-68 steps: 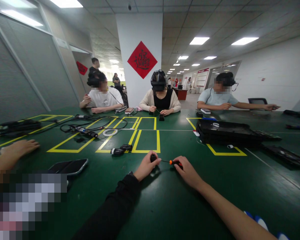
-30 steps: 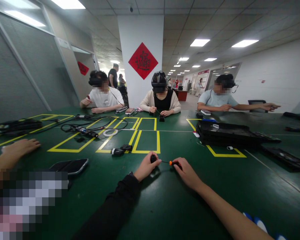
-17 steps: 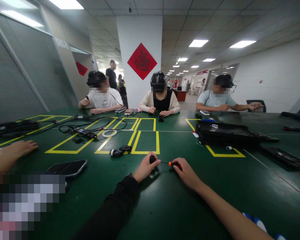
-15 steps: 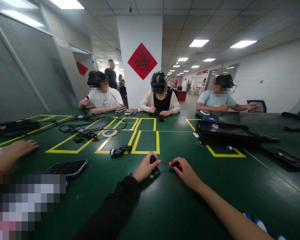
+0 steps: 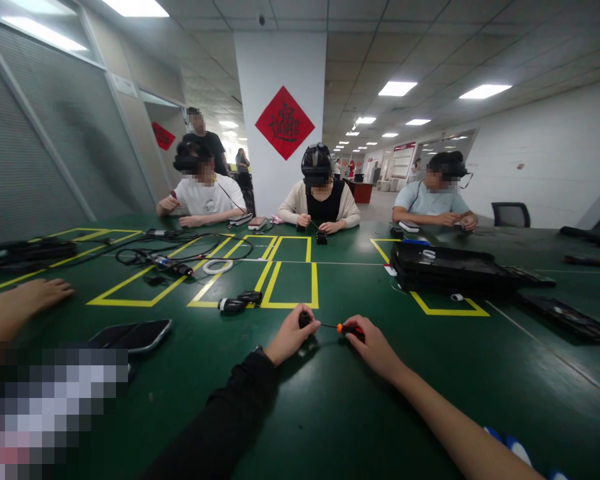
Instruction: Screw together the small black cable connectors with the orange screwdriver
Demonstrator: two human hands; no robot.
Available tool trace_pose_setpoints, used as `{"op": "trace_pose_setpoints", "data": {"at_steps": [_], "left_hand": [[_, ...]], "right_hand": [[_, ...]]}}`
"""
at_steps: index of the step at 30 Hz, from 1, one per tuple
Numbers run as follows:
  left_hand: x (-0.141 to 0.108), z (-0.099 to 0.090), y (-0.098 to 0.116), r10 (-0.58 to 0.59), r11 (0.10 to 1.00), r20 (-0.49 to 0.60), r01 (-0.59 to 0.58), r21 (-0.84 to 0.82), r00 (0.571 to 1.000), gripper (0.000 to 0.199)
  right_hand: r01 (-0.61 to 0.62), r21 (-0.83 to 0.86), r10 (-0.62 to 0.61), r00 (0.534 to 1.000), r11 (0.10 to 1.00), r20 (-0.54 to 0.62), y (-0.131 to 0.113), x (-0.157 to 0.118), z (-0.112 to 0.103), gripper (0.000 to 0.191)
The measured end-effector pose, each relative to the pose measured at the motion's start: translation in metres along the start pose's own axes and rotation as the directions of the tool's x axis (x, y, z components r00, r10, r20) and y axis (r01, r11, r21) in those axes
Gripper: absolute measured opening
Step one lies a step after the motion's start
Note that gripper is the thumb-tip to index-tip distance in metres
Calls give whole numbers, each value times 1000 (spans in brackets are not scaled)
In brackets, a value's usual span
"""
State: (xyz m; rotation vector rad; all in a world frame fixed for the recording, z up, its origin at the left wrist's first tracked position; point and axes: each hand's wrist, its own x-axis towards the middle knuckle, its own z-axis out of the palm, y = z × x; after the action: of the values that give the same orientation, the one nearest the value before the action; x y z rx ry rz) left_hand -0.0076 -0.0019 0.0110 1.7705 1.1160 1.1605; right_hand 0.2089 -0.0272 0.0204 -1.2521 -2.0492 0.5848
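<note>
My left hand (image 5: 291,335) is closed around a small black part (image 5: 305,319), most of it covered by the fingers. A screwdriver (image 5: 347,329) with a black and orange handle lies in my right hand (image 5: 369,343), its fingers wrapped round the grip. The thin shaft points left and its tip meets the black part or the left fingertips; which one I cannot tell. Both hands are low over the green table (image 5: 310,413). Just beyond them lie two black cylindrical pieces (image 5: 240,302).
Black trays (image 5: 450,267) stand at the right, tangled black cables (image 5: 165,260) and a white ring (image 5: 217,267) at the left. A phone-like device (image 5: 135,335) lies near a neighbour's hand (image 5: 35,298). Three people wearing headsets sit across the table. Yellow tape marks rectangles.
My hands and the screwdriver hold nearly the same pose. Across the table at right, a person's outstretched hand has drawn in toward the other. A standing person behind has moved left.
</note>
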Motion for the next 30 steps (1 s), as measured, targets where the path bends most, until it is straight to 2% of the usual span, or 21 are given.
{"op": "trace_pose_setpoints", "data": {"at_steps": [5, 11, 20, 25, 30], "left_hand": [[0, 1, 0, -5, 1000, -9, 5, 7, 1000, 17], [1, 1, -1, -19, 1000, -27, 19, 8, 999, 19], [0, -1, 2, 0, 1000, -13, 0, 29, 1000, 18], [0, -1, -1, 6, 1000, 3, -6, 13, 1000, 20], [1, -1, -2, 28, 999, -1, -28, 27, 1000, 19]], "right_hand": [[-16, 14, 17, 999, 1000, -28, 5, 2, 1, 24], [48, -12, -48, 999, 999, -24, 2, 2, 1, 19], [-21, 10, 21, 999, 1000, -46, 2, 1, 3, 24], [35, -41, -36, 999, 999, -28, 0, 1, 1, 18], [56, -17, -56, 997, 998, -49, 0, -1, 2, 16]]}}
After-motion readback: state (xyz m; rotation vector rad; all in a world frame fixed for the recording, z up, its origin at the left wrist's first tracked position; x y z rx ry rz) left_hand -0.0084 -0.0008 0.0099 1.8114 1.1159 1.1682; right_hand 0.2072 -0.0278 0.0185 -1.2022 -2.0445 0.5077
